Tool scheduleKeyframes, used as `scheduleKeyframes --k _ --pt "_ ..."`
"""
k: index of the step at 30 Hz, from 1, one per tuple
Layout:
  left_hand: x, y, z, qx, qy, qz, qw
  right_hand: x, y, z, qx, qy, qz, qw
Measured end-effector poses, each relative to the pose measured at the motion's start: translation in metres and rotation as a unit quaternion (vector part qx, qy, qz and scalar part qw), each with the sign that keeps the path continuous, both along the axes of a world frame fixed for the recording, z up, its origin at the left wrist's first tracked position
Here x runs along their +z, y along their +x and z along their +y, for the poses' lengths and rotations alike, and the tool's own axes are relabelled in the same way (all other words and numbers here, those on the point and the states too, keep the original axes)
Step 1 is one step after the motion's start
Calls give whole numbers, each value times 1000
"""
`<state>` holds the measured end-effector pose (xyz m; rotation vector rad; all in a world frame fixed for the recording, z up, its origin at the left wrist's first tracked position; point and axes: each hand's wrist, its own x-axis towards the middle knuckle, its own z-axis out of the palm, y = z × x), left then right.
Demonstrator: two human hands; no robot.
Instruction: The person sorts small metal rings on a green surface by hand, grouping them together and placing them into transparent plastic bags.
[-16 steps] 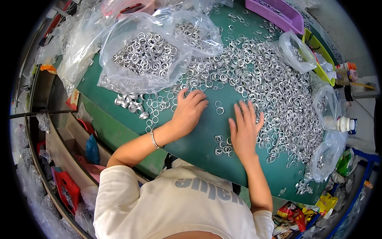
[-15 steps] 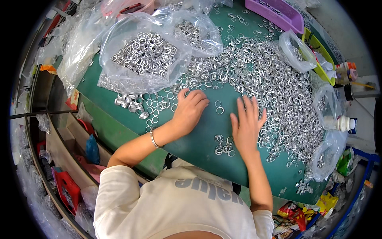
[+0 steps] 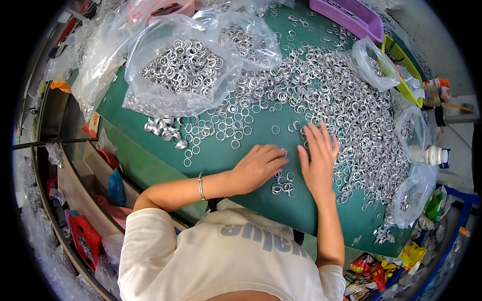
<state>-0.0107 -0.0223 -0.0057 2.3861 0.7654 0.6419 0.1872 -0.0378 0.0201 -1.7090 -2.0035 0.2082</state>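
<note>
Low over the middle of the table, my left hand has its fingers bent together, with a silver ring at the fingertips. A small cluster of rings lies just in front of it, toward me. My right hand rests palm down with fingers stretched out, its fingertips at the near-left edge of a wide heap of silver rings. A few loose rings lie beside those fingertips. One single ring sits between the hands, farther off. Beyond my left hand, flat rings are spread out.
An open clear plastic bag full of rings stands at the far left, a second bag beside it. Chunkier rings lie at its near side. A purple tray, a yellow-green basket and a white bottle line the right.
My left hand has come from the spread rings toward me and right, near the small cluster. The ring between my hands has left its spot. My right hand has shifted slightly right.
</note>
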Motion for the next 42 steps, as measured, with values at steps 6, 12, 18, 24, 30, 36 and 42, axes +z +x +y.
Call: scheduleKeyframes --k 6,12,18,24,30,36,42 --pt "-3 -12 -2 -56 -12 49 997 -7 6 -24 50 -30 -62 996" --pt "0 -2 -7 -34 -101 -56 993 -10 6 -13 -49 6 6 999" --pt "-2 -9 1 -23 -102 -53 993 -15 6 -20 -20 -3 -88 996" --pt "4 37 29 59 100 148 982 -25 13 -12 -30 21 -65 997" --pt "3 11 -5 -59 23 124 990 -20 28 -21 -124 40 -121 984" --pt "-4 3 -20 -54 -67 48 995 -19 4 -23 -21 -7 -93 995" --pt "18 16 0 -18 -36 31 999 -13 8 -35 -56 -10 -75 996"
